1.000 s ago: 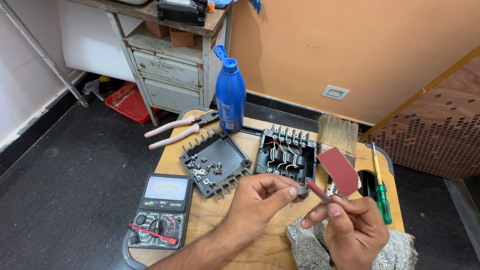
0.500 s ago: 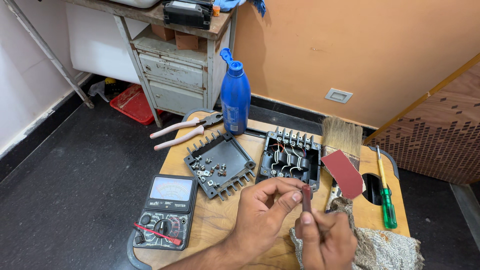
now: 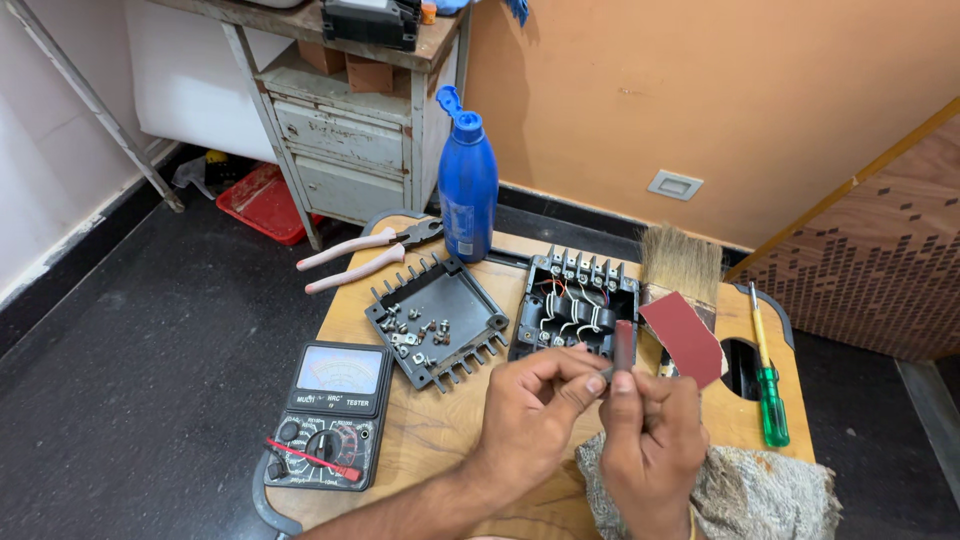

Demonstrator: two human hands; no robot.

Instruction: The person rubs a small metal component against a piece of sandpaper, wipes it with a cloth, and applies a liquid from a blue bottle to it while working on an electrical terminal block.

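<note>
My left hand [image 3: 535, 405] and my right hand [image 3: 650, 445] meet fingertip to fingertip over the wooden table [image 3: 450, 440]. A narrow dark red sandpaper strip [image 3: 623, 345] stands upright, gripped in my right hand. My left thumb and forefinger pinch a small grey part [image 3: 604, 374], mostly hidden, right against the strip's base. Just behind the hands lies an open black module housing [image 3: 578, 305] with wires and terminals inside. To its left, its black lid [image 3: 435, 320] holds several loose screws.
An analog multimeter [image 3: 325, 415] lies front left. Pink-handled pliers [image 3: 365, 258] and a blue bottle [image 3: 467, 190] are at the back. A paintbrush [image 3: 680, 262], a sandpaper sheet [image 3: 685, 335] and a green screwdriver [image 3: 768, 385] lie right. A cloth [image 3: 760, 495] sits front right.
My right hand has come up and left to meet my left hand, and the sandpaper strip has turned from slanted to upright. My view has shifted slightly.
</note>
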